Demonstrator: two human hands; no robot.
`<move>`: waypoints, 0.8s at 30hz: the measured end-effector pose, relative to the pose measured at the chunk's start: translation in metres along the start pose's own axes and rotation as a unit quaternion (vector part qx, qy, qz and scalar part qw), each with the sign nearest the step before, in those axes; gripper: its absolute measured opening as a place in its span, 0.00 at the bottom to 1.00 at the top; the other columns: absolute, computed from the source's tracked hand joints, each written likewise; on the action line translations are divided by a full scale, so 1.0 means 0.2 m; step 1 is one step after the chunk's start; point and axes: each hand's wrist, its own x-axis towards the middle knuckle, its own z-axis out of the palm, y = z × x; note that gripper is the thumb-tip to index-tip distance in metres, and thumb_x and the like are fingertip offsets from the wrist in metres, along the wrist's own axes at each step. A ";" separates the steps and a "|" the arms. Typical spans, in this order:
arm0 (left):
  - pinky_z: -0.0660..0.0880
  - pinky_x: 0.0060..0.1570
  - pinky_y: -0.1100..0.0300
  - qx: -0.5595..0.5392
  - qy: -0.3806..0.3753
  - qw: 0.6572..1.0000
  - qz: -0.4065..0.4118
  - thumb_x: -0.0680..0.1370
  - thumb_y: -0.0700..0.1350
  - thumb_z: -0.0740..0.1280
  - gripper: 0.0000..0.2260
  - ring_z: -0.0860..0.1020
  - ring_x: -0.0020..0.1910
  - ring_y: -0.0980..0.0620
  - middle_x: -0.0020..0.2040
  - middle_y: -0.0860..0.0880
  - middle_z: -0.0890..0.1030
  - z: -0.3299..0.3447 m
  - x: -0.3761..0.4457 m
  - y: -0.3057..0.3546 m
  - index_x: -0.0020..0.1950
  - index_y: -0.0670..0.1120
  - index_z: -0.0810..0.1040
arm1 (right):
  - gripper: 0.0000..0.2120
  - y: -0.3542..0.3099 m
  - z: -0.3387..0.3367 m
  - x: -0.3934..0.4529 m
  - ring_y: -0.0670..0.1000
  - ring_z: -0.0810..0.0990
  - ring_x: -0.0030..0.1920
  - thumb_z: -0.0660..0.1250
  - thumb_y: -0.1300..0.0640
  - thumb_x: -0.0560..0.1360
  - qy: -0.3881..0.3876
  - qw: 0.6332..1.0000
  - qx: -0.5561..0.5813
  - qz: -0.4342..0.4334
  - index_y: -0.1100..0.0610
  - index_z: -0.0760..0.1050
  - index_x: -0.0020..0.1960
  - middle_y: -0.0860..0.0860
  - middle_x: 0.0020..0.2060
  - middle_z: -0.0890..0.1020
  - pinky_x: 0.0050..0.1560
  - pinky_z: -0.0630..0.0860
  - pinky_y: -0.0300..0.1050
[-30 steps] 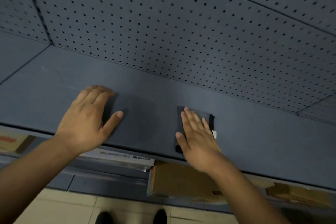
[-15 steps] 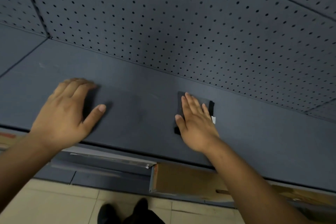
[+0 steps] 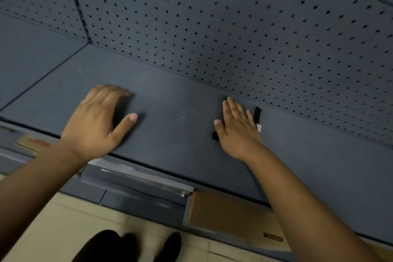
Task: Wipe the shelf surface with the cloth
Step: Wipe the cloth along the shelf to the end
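right hand (image 3: 239,134) is pressed flat on the dark cloth (image 3: 257,114) with fingers together, mid-shelf near the pegboard (image 3: 234,27), while the left hand (image 3: 95,123) rests spread and empty on the bare shelf (image 3: 174,130)

Cloth (image 3: 257,114) mostly hidden under right hand (image 3: 239,132); only dark edges, white tag visible. Cardboard box (image 3: 229,211) partly covered by shelf (image 3: 174,134). Shoes (image 3: 170,244) cut by bottom edge.
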 end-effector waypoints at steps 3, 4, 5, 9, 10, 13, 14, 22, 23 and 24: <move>0.68 0.72 0.42 -0.002 -0.003 1.000 0.000 0.81 0.65 0.54 0.32 0.73 0.69 0.35 0.66 0.37 0.78 -0.01 0.00 0.00 0.69 0.39 0.75 | 0.33 -0.07 0.02 -0.21 0.45 0.32 0.78 0.36 0.39 0.80 -0.005 1.000 0.009 -0.024 0.52 0.33 0.80 0.47 0.79 0.34 0.77 0.34 0.49; 0.67 0.73 0.42 -0.002 -0.007 1.000 0.004 0.81 0.64 0.54 0.32 0.73 0.69 0.35 0.66 0.36 0.78 -0.01 0.00 0.00 0.68 0.38 0.75 | 0.33 -0.09 0.04 -0.28 0.44 0.31 0.77 0.34 0.38 0.80 -0.003 1.000 0.010 -0.030 0.52 0.32 0.79 0.46 0.79 0.33 0.76 0.33 0.49; 0.67 0.73 0.43 -0.003 -0.011 1.000 0.009 0.81 0.64 0.54 0.32 0.73 0.69 0.35 0.66 0.36 0.78 -0.01 0.01 0.00 0.68 0.38 0.75 | 0.33 -0.11 0.04 -0.34 0.44 0.29 0.76 0.33 0.38 0.79 -0.001 0.999 0.011 -0.033 0.51 0.31 0.79 0.46 0.78 0.32 0.76 0.32 0.48; 0.67 0.73 0.43 -0.012 -0.032 0.999 0.019 0.81 0.64 0.54 0.33 0.73 0.70 0.35 0.67 0.37 0.78 -0.02 0.00 0.01 0.69 0.37 0.75 | 0.32 -0.19 0.07 -0.50 0.41 0.27 0.75 0.35 0.38 0.80 0.003 0.999 0.012 -0.032 0.50 0.30 0.79 0.44 0.78 0.30 0.76 0.32 0.48; 0.67 0.73 0.43 -0.013 -0.037 0.999 0.021 0.81 0.65 0.53 0.33 0.72 0.71 0.36 0.67 0.38 0.78 -0.02 0.00 0.01 0.69 0.38 0.75 | 0.32 -0.20 0.07 -0.52 0.41 0.27 0.75 0.35 0.38 0.80 0.007 0.999 0.014 -0.029 0.49 0.31 0.79 0.43 0.78 0.30 0.76 0.32 0.47; 0.66 0.74 0.43 -0.020 -0.052 0.998 0.025 0.81 0.64 0.54 0.33 0.71 0.72 0.37 0.69 0.38 0.77 -0.01 0.00 0.00 0.70 0.38 0.74 | 0.32 -0.22 0.08 -0.52 0.40 0.28 0.75 0.35 0.37 0.80 0.002 1.000 0.012 -0.025 0.49 0.32 0.80 0.42 0.78 0.32 0.77 0.34 0.48; 0.66 0.75 0.43 -0.025 -0.052 0.998 0.027 0.81 0.64 0.54 0.33 0.71 0.72 0.37 0.69 0.38 0.77 -0.01 0.00 -0.01 0.70 0.38 0.74 | 0.32 -0.22 0.08 -0.51 0.40 0.29 0.75 0.35 0.37 0.81 0.009 1.000 0.012 -0.020 0.49 0.33 0.80 0.42 0.78 0.32 0.77 0.35 0.48; 0.66 0.75 0.41 -0.045 -0.059 0.996 0.041 0.82 0.64 0.54 0.32 0.71 0.73 0.38 0.70 0.40 0.77 -0.01 0.00 -0.02 0.71 0.39 0.74 | 0.31 -0.18 0.02 -0.08 0.42 0.32 0.77 0.40 0.41 0.82 0.007 1.000 0.027 0.014 0.52 0.36 0.81 0.45 0.80 0.36 0.76 0.33 0.47; 0.66 0.76 0.41 -0.045 -0.062 0.996 0.042 0.82 0.64 0.54 0.32 0.71 0.73 0.38 0.70 0.40 0.76 -0.01 0.00 -0.02 0.71 0.39 0.74 | 0.31 -0.17 0.01 -0.02 0.42 0.33 0.77 0.42 0.41 0.83 0.008 0.999 0.030 0.016 0.52 0.37 0.81 0.46 0.80 0.37 0.76 0.33 0.47; 0.66 0.76 0.41 -0.046 -0.064 0.996 0.041 0.82 0.64 0.54 0.32 0.71 0.74 0.38 0.70 0.40 0.76 -0.02 0.01 -0.02 0.72 0.40 0.73 | 0.31 -0.17 0.00 0.04 0.43 0.34 0.78 0.43 0.42 0.83 0.009 0.999 0.029 0.020 0.52 0.38 0.81 0.46 0.80 0.38 0.77 0.33 0.47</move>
